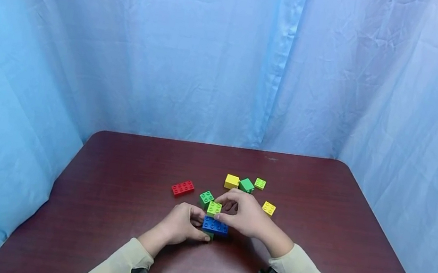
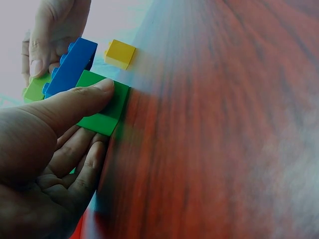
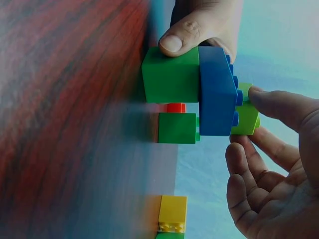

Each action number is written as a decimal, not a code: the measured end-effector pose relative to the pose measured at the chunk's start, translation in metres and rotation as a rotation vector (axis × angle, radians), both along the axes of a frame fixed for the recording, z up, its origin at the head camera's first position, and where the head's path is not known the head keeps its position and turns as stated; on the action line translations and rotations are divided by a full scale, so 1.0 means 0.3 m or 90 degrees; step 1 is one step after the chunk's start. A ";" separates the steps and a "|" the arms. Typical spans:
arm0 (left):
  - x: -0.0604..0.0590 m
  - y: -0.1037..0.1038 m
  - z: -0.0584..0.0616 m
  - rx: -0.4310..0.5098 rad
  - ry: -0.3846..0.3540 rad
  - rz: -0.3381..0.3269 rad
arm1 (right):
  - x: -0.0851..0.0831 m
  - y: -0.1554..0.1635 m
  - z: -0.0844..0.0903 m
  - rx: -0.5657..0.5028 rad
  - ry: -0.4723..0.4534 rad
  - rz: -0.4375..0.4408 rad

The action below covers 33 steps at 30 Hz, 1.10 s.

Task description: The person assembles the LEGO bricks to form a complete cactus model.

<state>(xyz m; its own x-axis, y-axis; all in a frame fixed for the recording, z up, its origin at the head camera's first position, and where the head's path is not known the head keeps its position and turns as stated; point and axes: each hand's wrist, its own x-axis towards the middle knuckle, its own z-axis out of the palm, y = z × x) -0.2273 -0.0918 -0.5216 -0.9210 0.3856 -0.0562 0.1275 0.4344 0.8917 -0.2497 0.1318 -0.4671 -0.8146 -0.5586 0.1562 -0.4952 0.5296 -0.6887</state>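
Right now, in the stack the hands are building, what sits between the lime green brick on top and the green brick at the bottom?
A blue brick, clearest in the right wrist view.

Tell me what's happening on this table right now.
A person is stacking toy bricks on a dark red table. The left hand grips the green bottom brick, which carries a blue brick. The right hand pinches a lime brick sitting on the blue one. Loose bricks lie behind the stack: a red brick, a green square brick, and several yellow and green ones.
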 end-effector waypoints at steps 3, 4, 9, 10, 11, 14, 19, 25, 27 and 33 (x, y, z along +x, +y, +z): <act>-0.002 0.000 0.000 -0.001 0.003 -0.001 | 0.004 -0.002 -0.001 0.001 0.017 0.007; -0.002 0.000 0.000 -0.002 0.002 -0.002 | 0.004 -0.003 -0.002 -0.001 0.021 0.009; -0.003 -0.001 0.000 0.001 0.004 -0.003 | 0.010 -0.005 -0.003 -0.001 0.025 0.020; -0.004 -0.002 -0.001 0.002 0.006 -0.004 | 0.012 -0.005 -0.003 0.002 0.025 0.024; -0.004 -0.002 -0.001 0.003 0.009 -0.004 | 0.013 -0.006 -0.004 0.007 0.025 0.027; -0.006 -0.002 -0.003 0.001 0.019 -0.008 | 0.019 -0.009 -0.004 0.019 0.021 0.038; -0.008 -0.002 -0.008 -0.003 0.026 -0.014 | 0.031 -0.012 0.002 0.017 0.010 0.047; -0.005 -0.003 -0.007 -0.003 0.019 -0.012 | 0.038 -0.012 -0.002 0.003 0.005 0.057; -0.004 -0.002 -0.006 -0.003 0.016 -0.011 | 0.038 -0.011 -0.008 0.003 0.004 0.057; -0.002 -0.001 -0.006 0.008 0.012 -0.013 | 0.045 -0.010 -0.013 0.005 0.013 0.053</act>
